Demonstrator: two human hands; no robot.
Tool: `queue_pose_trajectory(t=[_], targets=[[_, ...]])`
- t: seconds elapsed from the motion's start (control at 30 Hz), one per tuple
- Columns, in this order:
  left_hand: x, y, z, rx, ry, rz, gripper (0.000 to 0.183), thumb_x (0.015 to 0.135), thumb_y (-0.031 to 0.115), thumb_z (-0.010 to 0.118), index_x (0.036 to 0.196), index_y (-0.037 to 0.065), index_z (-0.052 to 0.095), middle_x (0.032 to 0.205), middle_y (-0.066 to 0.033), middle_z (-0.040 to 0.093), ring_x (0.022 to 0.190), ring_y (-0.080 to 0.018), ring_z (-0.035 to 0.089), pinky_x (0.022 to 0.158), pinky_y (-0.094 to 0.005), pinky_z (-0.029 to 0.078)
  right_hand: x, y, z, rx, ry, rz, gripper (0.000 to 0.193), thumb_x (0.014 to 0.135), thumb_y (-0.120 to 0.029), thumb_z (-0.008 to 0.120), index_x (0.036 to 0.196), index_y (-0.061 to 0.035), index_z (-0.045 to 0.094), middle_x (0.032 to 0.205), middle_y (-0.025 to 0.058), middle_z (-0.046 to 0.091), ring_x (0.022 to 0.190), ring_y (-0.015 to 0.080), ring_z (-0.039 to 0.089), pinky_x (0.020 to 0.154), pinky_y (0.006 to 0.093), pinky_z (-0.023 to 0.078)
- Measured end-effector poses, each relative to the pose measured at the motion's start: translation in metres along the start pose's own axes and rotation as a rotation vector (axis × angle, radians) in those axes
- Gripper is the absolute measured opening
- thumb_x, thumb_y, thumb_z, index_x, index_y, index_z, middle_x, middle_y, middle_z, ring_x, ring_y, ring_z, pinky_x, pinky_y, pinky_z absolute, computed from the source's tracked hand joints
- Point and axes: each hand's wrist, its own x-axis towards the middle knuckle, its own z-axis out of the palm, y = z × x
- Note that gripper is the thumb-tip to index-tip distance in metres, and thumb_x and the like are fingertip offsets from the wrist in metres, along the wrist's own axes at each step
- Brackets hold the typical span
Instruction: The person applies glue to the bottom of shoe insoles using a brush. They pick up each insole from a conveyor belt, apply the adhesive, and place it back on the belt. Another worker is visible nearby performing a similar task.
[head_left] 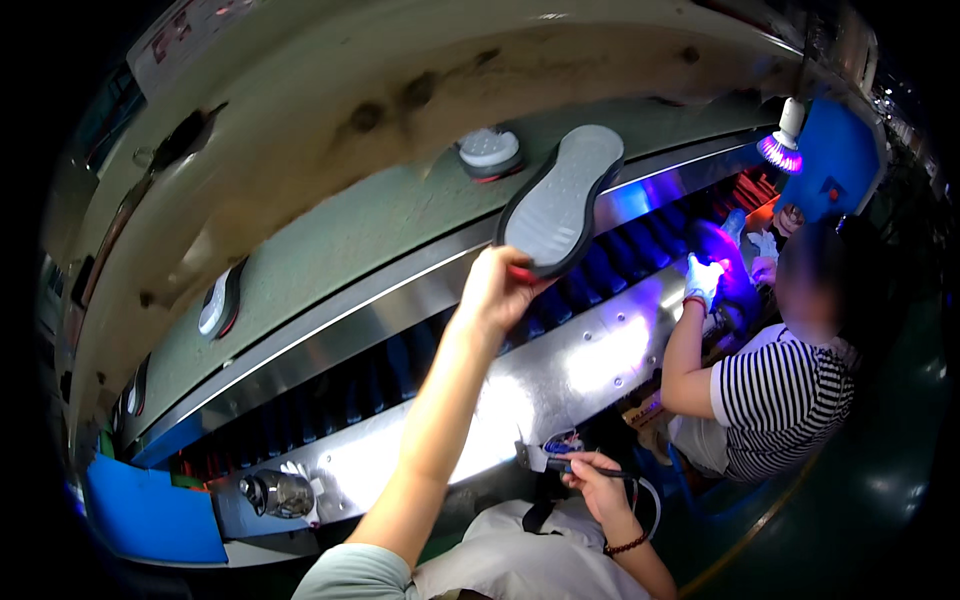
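My left hand (pixel 497 290) reaches out over the metal edge of the conveyor, its fingers closed on the near end of a shoe sole (pixel 562 205). The sole is tilted up, with a pale grey inner face, a dark rim and some red at the gripped end. Low in front of my body, my right hand (pixel 600 485) is closed round the dark handle of a brush-like tool (pixel 553 462). This tool has a flat pale tip, and a pale cord or tube curves beside my wrist. The tip is apart from the sole.
Other soles (pixel 490 150) (pixel 220 303) lie on the green conveyor belt (pixel 345 240). A dark jar (pixel 280 494) stands on the metal ledge (pixel 365 455). At right, a co-worker in a striped shirt (pixel 790 400) works with a gloved hand in purple light, near a hanging lamp (pixel 785 140).
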Motion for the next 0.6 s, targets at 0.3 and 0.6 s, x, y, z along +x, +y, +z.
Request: queue_pose_trajectory(t=[0.3,0.6], targets=[[-0.139,0.027,-0.099,-0.086,-0.226,0.095,0.054,0.065,-0.009,0.053,0.117,-0.011,0.039,0.112,-0.0266,0.05,0.108,-0.0344,0.05,0.095,-0.0421,0.04,-0.002,0.023,0.008,-0.012,0.06,-0.002,0.013,0.081,-0.005,0.057,0.093,-0.0004,0.06,0.089,0.0101,0.063,0.069,0.0154,0.06,0.063,0.0247,0.048],[-0.235,0.063,-0.203,0.152,0.074,0.333,0.054,0.06,-0.008,0.059,0.112,-0.008,0.045,0.103,-0.0186,0.058,0.092,-0.0264,0.06,0.084,-0.0358,0.048,0.023,0.014,0.053,-0.057,-0.106,-0.19,0.023,0.074,0.006,0.061,0.097,0.0036,0.058,0.092,0.0127,0.063,0.071,0.0124,0.059,0.065,0.0211,0.048]])
